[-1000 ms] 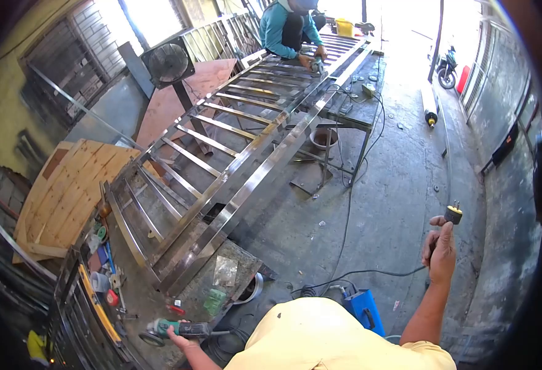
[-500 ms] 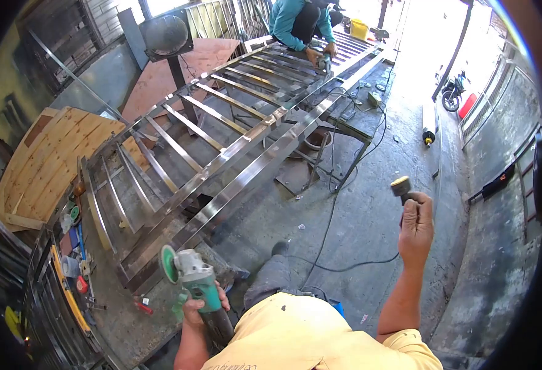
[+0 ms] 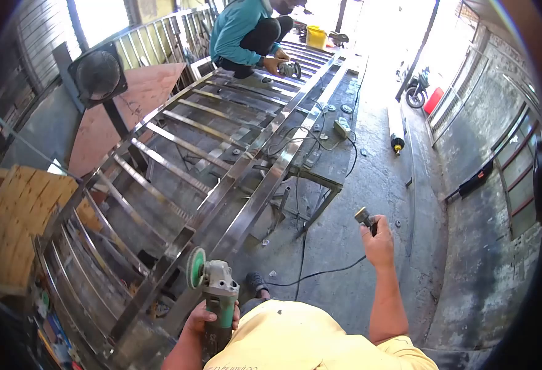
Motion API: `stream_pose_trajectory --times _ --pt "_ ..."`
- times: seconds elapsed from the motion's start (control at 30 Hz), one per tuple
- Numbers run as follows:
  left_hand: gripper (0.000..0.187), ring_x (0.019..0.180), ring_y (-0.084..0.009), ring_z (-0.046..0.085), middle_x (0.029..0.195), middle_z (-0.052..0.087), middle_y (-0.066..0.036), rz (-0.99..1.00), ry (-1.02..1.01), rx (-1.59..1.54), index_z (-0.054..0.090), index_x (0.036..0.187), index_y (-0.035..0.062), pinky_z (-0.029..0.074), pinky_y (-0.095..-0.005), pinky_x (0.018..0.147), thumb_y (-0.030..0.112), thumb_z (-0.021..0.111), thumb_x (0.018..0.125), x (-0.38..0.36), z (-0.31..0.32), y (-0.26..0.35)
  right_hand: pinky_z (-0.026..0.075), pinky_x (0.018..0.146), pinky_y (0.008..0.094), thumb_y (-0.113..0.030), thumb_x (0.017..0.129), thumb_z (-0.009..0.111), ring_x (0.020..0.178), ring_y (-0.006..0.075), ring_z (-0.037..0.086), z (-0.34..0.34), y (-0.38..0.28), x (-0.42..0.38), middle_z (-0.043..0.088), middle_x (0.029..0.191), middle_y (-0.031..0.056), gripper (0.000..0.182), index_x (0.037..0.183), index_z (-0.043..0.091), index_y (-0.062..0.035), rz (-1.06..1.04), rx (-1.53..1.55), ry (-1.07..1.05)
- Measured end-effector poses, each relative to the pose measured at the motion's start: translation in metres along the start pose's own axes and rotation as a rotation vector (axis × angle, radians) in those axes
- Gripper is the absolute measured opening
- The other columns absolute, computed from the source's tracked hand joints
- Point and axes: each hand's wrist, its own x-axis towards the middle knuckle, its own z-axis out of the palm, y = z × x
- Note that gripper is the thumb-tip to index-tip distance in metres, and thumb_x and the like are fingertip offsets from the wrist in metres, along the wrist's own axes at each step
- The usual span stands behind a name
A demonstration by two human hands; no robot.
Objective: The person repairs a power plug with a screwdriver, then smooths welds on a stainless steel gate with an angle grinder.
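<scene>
Left hand (image 3: 202, 316) wrapped firmly round angle grinder (image 3: 220, 288), near side; its green disc (image 3: 196, 267) sits near the metal frame (image 3: 220, 189). Right hand (image 3: 379, 242) curled tight on plug (image 3: 363, 216), right of frame; cord (image 3: 320, 272) runs left. Co-worker (image 3: 239, 38) crouches far side.

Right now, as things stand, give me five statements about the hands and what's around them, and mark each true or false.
1. The left hand holds an angle grinder. True.
2. The right hand is empty. False: the right hand holds a yellow-and-black plug.
3. The angle grinder carries a green disc. True.
4. The co-worker is standing upright. False: the co-worker crouches at the metal frame.
5. A yellow bucket shows near the metal frame's far end. True.
</scene>
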Motion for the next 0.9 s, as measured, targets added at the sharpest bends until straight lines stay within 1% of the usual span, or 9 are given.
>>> stream_pose_trajectory --times 0.03,0.17,0.27,0.37,0.43,0.5,0.57,0.77,0.9 --pt "0.079 0.090 -0.0329 0.070 0.102 0.067 -0.021 -0.031 -0.012 0.044 0.052 0.130 -0.0056 0.057 -0.0425 0.082 0.028 0.081 0.064 0.013 0.002 0.012 0.049 0.066 0.0420 -0.017 0.091 0.074 0.070 0.0255 0.062 0.012 0.020 0.015 0.064 0.083 0.0128 0.029 0.111 0.058 -0.0040 -0.003 0.007 0.019" --pt "0.080 0.089 -0.0305 0.070 0.102 0.068 -0.020 -0.077 0.026 0.134 0.053 0.130 -0.0058 0.056 -0.0411 0.083 0.029 0.082 0.064 0.052 0.012 0.047 0.051 0.075 0.0448 -0.017 0.090 0.070 0.082 0.0324 0.065 0.051 0.059 0.077 0.068 0.091 0.0160 0.029 0.109 0.056 -0.0011 0.603 0.506 -0.162" --pt "0.084 0.089 -0.0327 0.069 0.103 0.067 -0.022 -0.073 0.035 0.117 0.053 0.131 -0.0063 0.055 -0.0428 0.083 0.032 0.083 0.062 0.068 0.012 0.062 0.039 0.044 0.0318 -0.020 0.091 0.068 0.049 0.0120 0.050 0.105 0.114 0.125 0.053 0.070 0.0011 0.023 0.104 0.059 -0.0035 0.445 0.312 -0.110" --pt "0.085 0.091 -0.0367 0.068 0.102 0.066 -0.024 -0.030 -0.005 0.011 0.052 0.132 -0.0068 0.055 -0.0453 0.083 0.031 0.080 0.061 0.086 0.011 0.072 0.038 0.043 0.0318 -0.023 0.091 0.072 0.049 0.0111 0.048 0.133 0.106 0.189 0.050 0.066 0.0003 0.025 0.101 0.061 -0.0028 0.529 0.479 -0.276" --pt "0.085 0.093 -0.0391 0.067 0.101 0.064 -0.027 0.055 -0.033 0.002 0.051 0.132 -0.0072 0.054 -0.0475 0.085 0.029 0.076 0.059 0.102 0.022 0.076 0.042 0.048 0.0320 -0.025 0.090 0.075 0.052 0.0114 0.051 0.172 0.118 0.242 0.054 0.066 0.0017 0.025 0.092 0.064 -0.0032 0.486 0.421 -0.300" --pt "0.086 0.093 -0.0391 0.066 0.100 0.064 -0.029 0.183 0.059 0.002 0.052 0.129 -0.0082 0.053 -0.0457 0.087 0.027 0.075 0.055 0.122 0.041 0.069 0.051 0.063 0.0389 -0.034 0.088 0.076 0.067 0.0211 0.064 0.219 0.138 0.295 0.068 0.076 0.0095 0.032 0.096 0.071 -0.0030 0.304 0.194 -0.283" --pt "0.088 0.092 -0.0407 0.066 0.104 0.065 -0.028 0.312 0.182 -0.048 0.052 0.130 -0.0073 0.053 -0.0459 0.084 0.021 0.072 0.049 0.148 0.052 0.053 0.054 0.078 0.0416 -0.040 0.087 0.076 0.082 0.0298 0.072 0.272 0.164 0.347 0.075 0.089 0.0150 0.039 0.102 0.074 -0.0047 0.432 0.183 -0.485" --pt "0.093 0.092 -0.0421 0.065 0.109 0.065 -0.026 0.518 0.677 -0.159 0.050 0.132 -0.0053 0.054 -0.0471 0.084 0.014 0.069 0.044 0.219 0.097 0.028 0.054 0.097 0.0471 -0.054 0.082 0.078 0.113 0.0382 0.068 0.377 0.171 0.397 0.072 0.119 0.0213 0.059 0.115 0.071 -0.0066 0.509 -0.087 -0.479" --pt "0.093 0.094 -0.0420 0.064 0.111 0.065 -0.025 0.533 0.781 -0.167 0.050 0.133 -0.0044 0.054 -0.0478 0.084 0.013 0.069 0.043 0.237 0.110 0.025 0.050 0.104 0.0511 -0.054 0.080 0.080 0.125 0.0450 0.060 0.388 0.139 0.387 0.060 0.136 0.0242 0.080 0.134 0.051 -0.0024 0.742 -0.086 -0.443"
